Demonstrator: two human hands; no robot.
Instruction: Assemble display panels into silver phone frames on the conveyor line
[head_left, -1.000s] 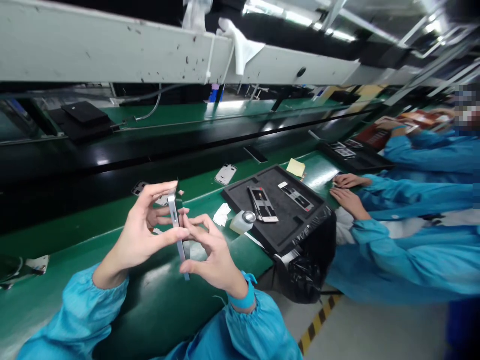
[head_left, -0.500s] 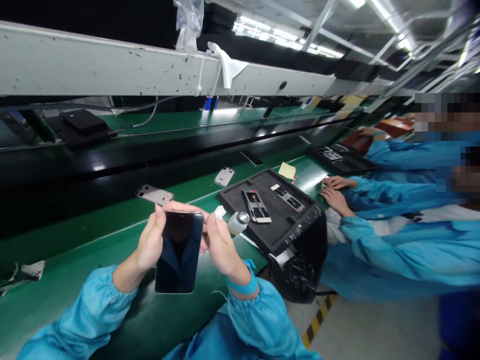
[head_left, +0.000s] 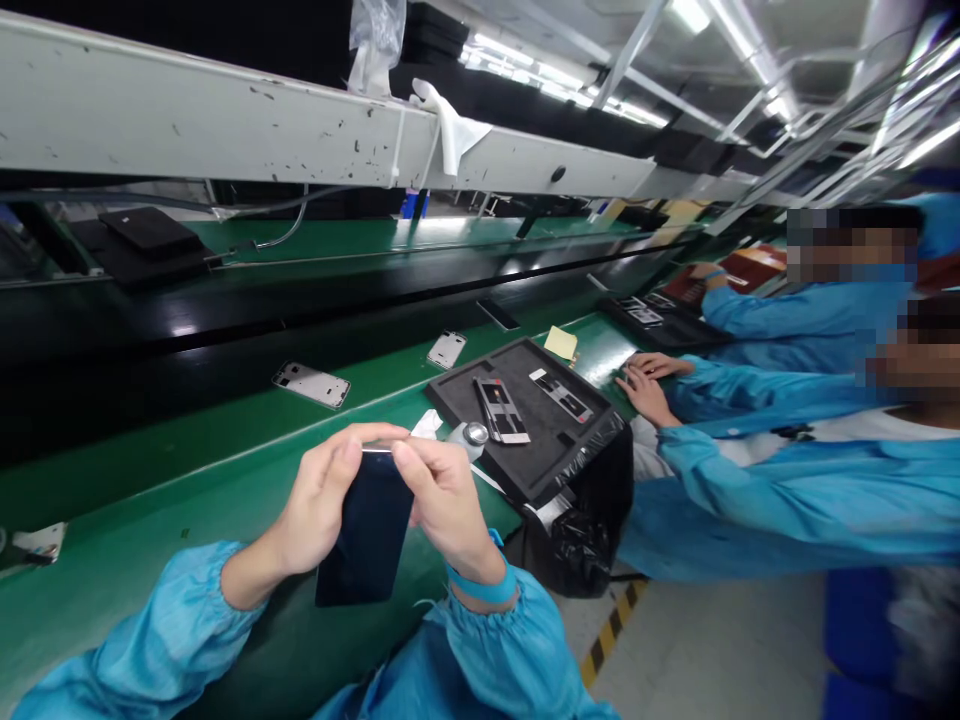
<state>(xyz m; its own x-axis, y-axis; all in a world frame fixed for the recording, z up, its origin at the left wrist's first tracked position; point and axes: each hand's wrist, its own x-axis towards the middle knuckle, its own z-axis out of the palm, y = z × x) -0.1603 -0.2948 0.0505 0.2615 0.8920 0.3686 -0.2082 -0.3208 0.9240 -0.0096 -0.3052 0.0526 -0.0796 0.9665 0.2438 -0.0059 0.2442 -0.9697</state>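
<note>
Grips a thin, dark phone [head_left: 365,540] between left hand [head_left: 313,508] and right hand [head_left: 448,500], above a smooth green bench [head_left: 247,480].
Has both closed around the upper end, thumbs near the top corners, with fingers partly hidden behind. Shows a plain, glossy rectangular face, with a pale, shiny strip along the top edge. Wears loose blue cloth sleeves [head_left: 187,620], puckered at the wrists, and a flat blue band [head_left: 491,588] on the right. Faces, beyond the phone, two flat pale plates [head_left: 311,384] with small openings, crumpled white tissue [head_left: 427,424], and a cloudy bottle [head_left: 463,440] under a round, metallic-looking cap; just beside that, a square black tray [head_left: 551,445], matte as foam, bearing slim, strip-like parts [head_left: 561,396].
</note>
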